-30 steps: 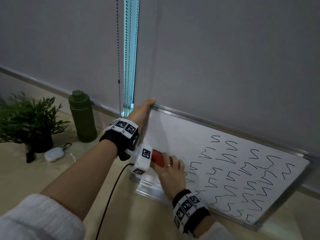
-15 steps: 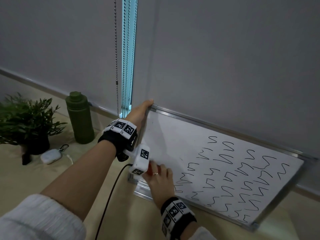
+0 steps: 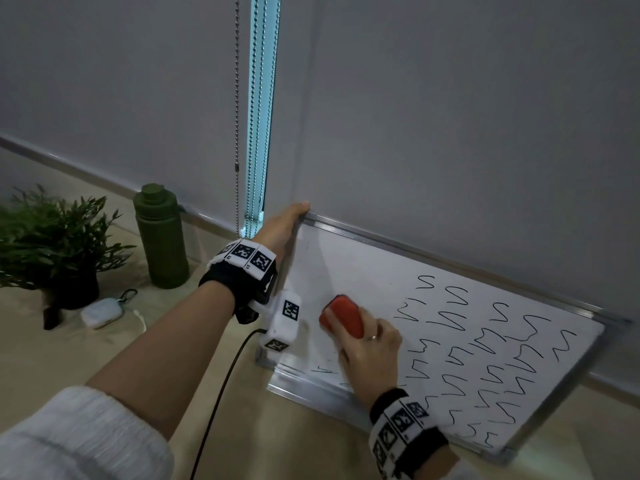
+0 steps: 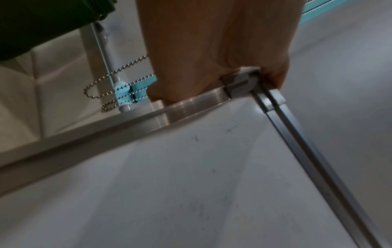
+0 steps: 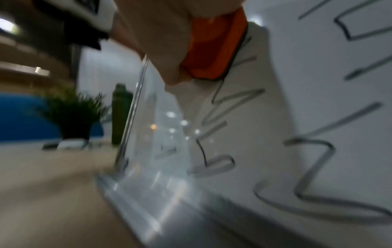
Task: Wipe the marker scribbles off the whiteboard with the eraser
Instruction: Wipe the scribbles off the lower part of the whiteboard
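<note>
A whiteboard [image 3: 349, 268] leans against the grey blind, its right and lower parts covered with black marker scribbles [image 3: 491, 344]. My right hand [image 3: 370, 355] grips a red eraser [image 3: 343, 315] and presses it flat on the board at the left edge of the scribbles. In the right wrist view the eraser [image 5: 214, 48] touches the board just above a scribble [image 5: 231, 100]. My left hand [image 3: 287, 223] holds the board's upper left corner; the left wrist view shows its fingers [image 4: 212, 58] wrapped over the metal corner [image 4: 241, 80] of the whiteboard [image 4: 191, 176].
A green bottle [image 3: 161, 237], a potted plant [image 3: 52, 244] and a small white case [image 3: 102, 311] stand on the beige table [image 3: 52, 358] to the left. Bead chains [image 3: 237, 98] hang beside the board's corner. A black cable [image 3: 221, 393] runs from my left wrist.
My right hand slid the eraser down toward the lower left edge, then up and right again to mid-height. Scribbles along the left side are gone. The left hand stayed on the corner.
</note>
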A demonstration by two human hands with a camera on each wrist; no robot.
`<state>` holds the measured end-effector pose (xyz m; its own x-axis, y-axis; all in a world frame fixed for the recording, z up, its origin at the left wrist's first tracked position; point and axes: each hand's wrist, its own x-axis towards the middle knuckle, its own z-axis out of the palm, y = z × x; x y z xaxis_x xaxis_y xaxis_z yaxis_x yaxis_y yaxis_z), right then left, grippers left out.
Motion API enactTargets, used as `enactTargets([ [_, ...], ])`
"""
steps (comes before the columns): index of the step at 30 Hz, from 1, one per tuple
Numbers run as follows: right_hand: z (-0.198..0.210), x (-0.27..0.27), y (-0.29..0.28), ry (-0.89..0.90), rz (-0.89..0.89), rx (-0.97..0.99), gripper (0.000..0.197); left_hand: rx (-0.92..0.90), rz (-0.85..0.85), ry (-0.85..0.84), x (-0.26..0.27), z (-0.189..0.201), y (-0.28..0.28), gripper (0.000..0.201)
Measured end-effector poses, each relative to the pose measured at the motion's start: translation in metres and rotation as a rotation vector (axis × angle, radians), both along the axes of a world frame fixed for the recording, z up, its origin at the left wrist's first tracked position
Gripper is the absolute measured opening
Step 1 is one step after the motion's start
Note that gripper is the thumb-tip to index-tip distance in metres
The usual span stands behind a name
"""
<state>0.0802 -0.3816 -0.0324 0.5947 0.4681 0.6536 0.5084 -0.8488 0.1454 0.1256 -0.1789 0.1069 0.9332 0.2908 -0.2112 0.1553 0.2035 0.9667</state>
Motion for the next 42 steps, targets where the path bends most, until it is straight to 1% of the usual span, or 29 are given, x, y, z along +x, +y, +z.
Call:
enactTargets([
  [1,-0.013,-0.002,-0.002,0.025,0.059,-0.127,0.096,0.001,0.015,0.003,0.001,0.0,0.0,0.024],
  [3,-0.034,-0.007,-0.006,0.081,0.169,-0.361,0.085,0.014,0.028,0.02,0.001,0.001,0.0,0.024],
  [4,-0.039,-0.01,-0.006,0.104,0.197,-0.428,0.08,0.015,0.021,0.018,-0.001,0.002,-0.001,0.025],
  [5,-0.04,-0.011,-0.007,0.116,0.21,-0.447,0.077,0.017,0.017,0.023,-0.001,0.001,-0.001,0.027],
  [6,-0.035,-0.01,-0.006,0.118,0.214,-0.411,0.076,0.014,0.009,0.025,-0.002,0.001,-0.002,0.029],
  [7,-0.026,-0.009,-0.005,0.109,0.204,-0.323,0.079,0.013,0.003,0.032,-0.004,0.001,-0.002,0.029],
  [9,0.003,-0.006,-0.002,0.06,0.122,-0.044,0.089,-0.006,0.008,0.026,-0.004,0.001,0.0,0.025],
  [11,0.029,-0.003,-0.003,0.02,0.017,0.174,0.09,-0.007,0.017,0.017,-0.005,0.0,-0.001,0.025],
  [13,0.038,-0.003,-0.002,0.024,-0.026,0.225,0.086,-0.01,0.007,0.01,-0.006,0.001,-0.001,0.032],
  [15,0.024,-0.005,0.009,0.069,-0.007,0.122,0.082,-0.019,0.039,0.017,0.001,-0.006,0.003,0.047],
  [17,-0.001,-0.016,0.018,0.196,0.06,-0.101,0.075,-0.007,0.043,0.025,0.006,-0.005,0.002,0.053],
  [19,-0.03,-0.026,0.027,0.335,0.128,-0.396,0.068,0.028,0.034,0.034,0.003,-0.005,0.003,0.05],
  [20,-0.039,-0.029,0.028,0.374,0.144,-0.495,0.067,0.043,0.029,0.029,-0.001,-0.002,0.002,0.044],
  [22,-0.041,-0.033,0.035,0.445,0.138,-0.567,0.064,0.046,0.038,0.019,-0.006,0.001,-0.002,0.032],
  [23,-0.037,-0.033,0.042,0.462,0.139,-0.59,0.061,0.039,0.054,0.009,-0.005,0.001,0.0,0.034],
  [25,-0.037,-0.029,0.052,0.458,0.143,-0.57,0.053,0.039,0.06,0.004,-0.006,-0.001,-0.001,0.045],
  [27,-0.04,-0.029,0.057,0.465,0.138,-0.555,0.053,0.027,0.055,0.0,-0.001,-0.004,-0.001,0.049],
  [28,-0.038,-0.03,0.057,0.437,0.147,-0.549,0.047,0.024,0.059,0.001,0.0,-0.006,-0.001,0.057],
  [29,-0.037,-0.03,0.054,0.419,0.149,-0.551,0.036,0.017,0.061,0.01,0.003,-0.008,0.0,0.065],
  [30,-0.038,-0.031,0.049,0.392,0.156,-0.548,0.033,0.021,0.061,0.01,0.001,-0.006,-0.001,0.065],
  [31,-0.039,-0.031,0.043,0.38,0.155,-0.545,0.04,0.027,0.058,0.005,-0.004,-0.001,-0.003,0.059],
  [32,-0.041,-0.031,0.036,0.325,0.144,-0.539,0.045,0.03,0.057,0.013,-0.004,0.0,-0.002,0.053],
  [33,-0.043,-0.031,0.028,0.266,0.131,-0.544,0.045,0.025,0.046,0.007,-0.007,0.002,-0.002,0.048],
  [34,-0.049,-0.031,0.021,0.2,0.138,-0.54,0.043,0.017,0.04,0.004,-0.007,0.002,-0.002,0.047],
  [36,-0.053,-0.03,0.01,0.151,0.135,-0.518,0.041,0.02,0.06,-0.006,-0.004,-0.002,-0.002,0.054],
  [38,-0.052,-0.032,0.013,0.177,0.13,-0.499,0.043,0.035,0.083,-0.009,-0.002,-0.004,-0.002,0.071],
  [40,-0.046,-0.035,0.029,0.304,0.135,-0.481,0.045,0.039,0.081,-0.008,0.001,-0.009,-0.001,0.089],
  [41,-0.04,-0.038,0.04,0.358,0.144,-0.488,0.041,0.04,0.077,-0.005,0.004,-0.012,0.0,0.092],
  [42,-0.038,-0.038,0.052,0.385,0.152,-0.497,0.032,0.041,0.075,0.0,0.006,-0.014,0.002,0.092],
])
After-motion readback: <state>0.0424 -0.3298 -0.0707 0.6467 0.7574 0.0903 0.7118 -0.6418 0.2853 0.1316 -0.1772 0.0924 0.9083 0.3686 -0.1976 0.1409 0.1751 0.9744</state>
